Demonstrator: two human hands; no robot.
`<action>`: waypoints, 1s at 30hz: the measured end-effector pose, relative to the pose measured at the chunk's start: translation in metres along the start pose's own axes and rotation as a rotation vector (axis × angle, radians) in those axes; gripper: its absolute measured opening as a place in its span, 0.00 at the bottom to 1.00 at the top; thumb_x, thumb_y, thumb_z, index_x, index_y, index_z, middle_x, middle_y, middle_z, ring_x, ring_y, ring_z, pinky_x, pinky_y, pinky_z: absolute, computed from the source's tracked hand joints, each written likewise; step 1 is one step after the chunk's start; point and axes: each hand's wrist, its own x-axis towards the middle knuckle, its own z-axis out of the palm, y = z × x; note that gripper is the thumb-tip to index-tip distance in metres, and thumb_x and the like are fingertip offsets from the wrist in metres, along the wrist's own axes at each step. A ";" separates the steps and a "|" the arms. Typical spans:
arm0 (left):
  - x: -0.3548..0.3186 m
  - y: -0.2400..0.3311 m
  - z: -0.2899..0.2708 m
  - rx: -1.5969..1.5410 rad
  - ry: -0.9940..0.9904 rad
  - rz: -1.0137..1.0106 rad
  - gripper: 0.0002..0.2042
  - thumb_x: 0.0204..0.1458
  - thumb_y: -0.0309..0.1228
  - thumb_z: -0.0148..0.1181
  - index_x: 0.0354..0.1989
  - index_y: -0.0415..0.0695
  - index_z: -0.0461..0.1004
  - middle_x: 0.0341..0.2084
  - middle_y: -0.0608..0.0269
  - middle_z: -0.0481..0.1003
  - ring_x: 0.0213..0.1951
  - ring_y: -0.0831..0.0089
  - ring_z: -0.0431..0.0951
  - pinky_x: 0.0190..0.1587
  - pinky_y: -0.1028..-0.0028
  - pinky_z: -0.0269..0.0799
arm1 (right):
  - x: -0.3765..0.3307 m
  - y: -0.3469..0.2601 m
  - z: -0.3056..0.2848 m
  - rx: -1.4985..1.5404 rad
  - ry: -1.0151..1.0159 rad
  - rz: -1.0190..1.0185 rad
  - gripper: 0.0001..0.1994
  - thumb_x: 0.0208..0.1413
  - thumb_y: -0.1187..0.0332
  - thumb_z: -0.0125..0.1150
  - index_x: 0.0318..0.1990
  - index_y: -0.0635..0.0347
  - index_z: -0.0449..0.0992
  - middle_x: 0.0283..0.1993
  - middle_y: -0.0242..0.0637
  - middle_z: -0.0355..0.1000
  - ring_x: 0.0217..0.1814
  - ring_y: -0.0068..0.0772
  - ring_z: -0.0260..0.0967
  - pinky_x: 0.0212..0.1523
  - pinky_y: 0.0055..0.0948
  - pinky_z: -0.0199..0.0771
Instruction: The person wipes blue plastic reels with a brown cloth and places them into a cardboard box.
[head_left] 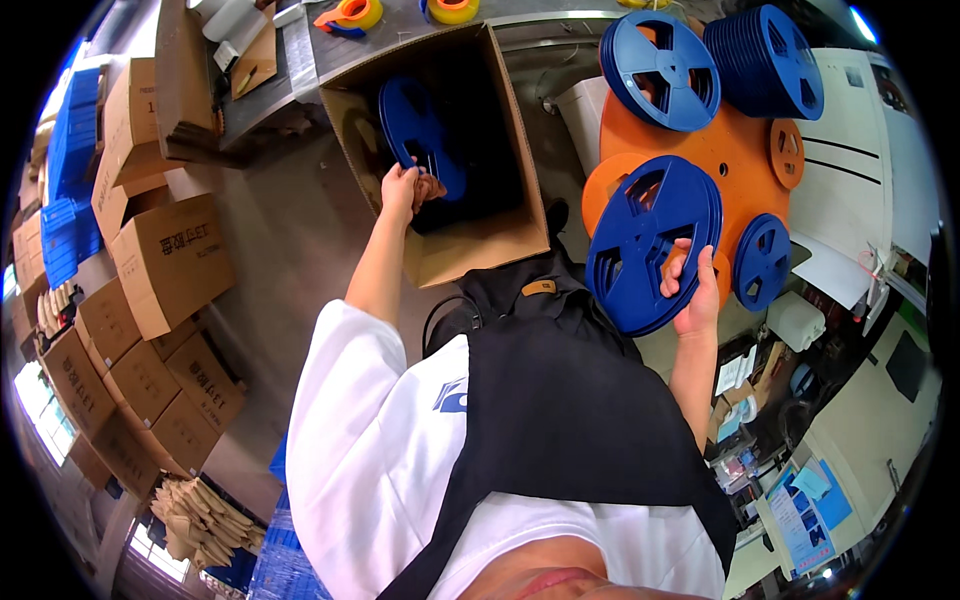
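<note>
Reaching forward and to the left, the left hand (400, 188) is clenched on the rim of a blue reel (420, 135) that stands on edge inside an open cardboard box (470, 250). That reel's flat faces look sideways, and it sits low between the box walls, with its upper edge near the box mouth. The right hand (693, 290) is out to the right and closer to the body, its fingers hooked through a cut-out of a second blue reel (650, 240), or a thin stack of them, held tilted with the face toward the camera. This second reel lies well apart from the box, to its right, and just in front of an orange reel (730, 150) on the desk (850, 200). More blue reels (765, 60) are stacked at the back, beyond the orange one. So the box opening lies to the left of the right hand, while the left hand is already inside it.
</note>
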 end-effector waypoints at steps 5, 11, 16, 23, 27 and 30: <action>0.024 0.006 0.031 0.147 -0.084 -0.042 0.13 0.54 0.25 0.50 0.48 0.38 0.66 0.30 0.55 0.74 0.12 0.73 0.66 0.12 0.74 0.59 | -0.009 0.005 0.000 0.000 0.007 -0.040 0.21 0.63 0.50 0.44 0.47 0.60 0.67 0.23 0.31 0.65 0.20 0.21 0.59 0.22 0.21 0.61; 0.027 -0.018 0.032 0.162 -0.051 -0.129 0.28 0.54 0.25 0.52 0.63 0.37 0.52 0.16 0.59 0.68 0.09 0.71 0.63 0.09 0.72 0.56 | -0.015 0.015 0.015 -0.180 0.259 -0.107 0.23 0.62 0.52 0.47 0.54 0.63 0.66 0.42 0.35 0.71 0.37 0.28 0.72 0.29 0.22 0.70; -0.006 -0.037 -0.001 0.175 -0.034 -0.126 0.33 0.52 0.28 0.57 0.65 0.38 0.49 0.40 0.56 0.72 0.31 0.71 0.73 0.25 0.74 0.69 | -0.016 0.010 0.009 -0.189 0.263 -0.241 0.25 0.63 0.51 0.44 0.56 0.62 0.64 0.54 0.37 0.66 0.51 0.35 0.71 0.30 0.22 0.72; -0.048 -0.035 -0.030 0.276 -0.014 0.031 0.25 0.52 0.26 0.58 0.59 0.39 0.63 0.49 0.54 0.71 0.50 0.69 0.72 0.51 0.74 0.67 | -0.014 0.002 -0.014 0.179 -0.130 -0.352 0.27 0.60 0.49 0.47 0.57 0.63 0.62 0.65 0.46 0.54 0.41 0.35 0.70 0.29 0.25 0.68; -0.083 0.013 -0.004 0.321 -0.076 0.350 0.25 0.52 0.21 0.56 0.61 0.45 0.62 0.57 0.52 0.66 0.47 0.76 0.72 0.49 0.77 0.68 | -0.011 -0.001 -0.022 0.365 -0.258 -0.376 0.27 0.57 0.49 0.52 0.54 0.63 0.65 0.68 0.47 0.49 0.27 0.22 0.61 0.26 0.20 0.62; -0.135 0.075 0.035 0.592 -0.166 0.549 0.27 0.49 0.18 0.56 0.60 0.51 0.64 0.58 0.59 0.66 0.35 0.77 0.76 0.38 0.77 0.73 | -0.010 0.000 -0.017 0.460 -0.357 -0.379 0.24 0.58 0.52 0.52 0.53 0.64 0.66 0.69 0.46 0.49 0.23 0.18 0.59 0.23 0.17 0.59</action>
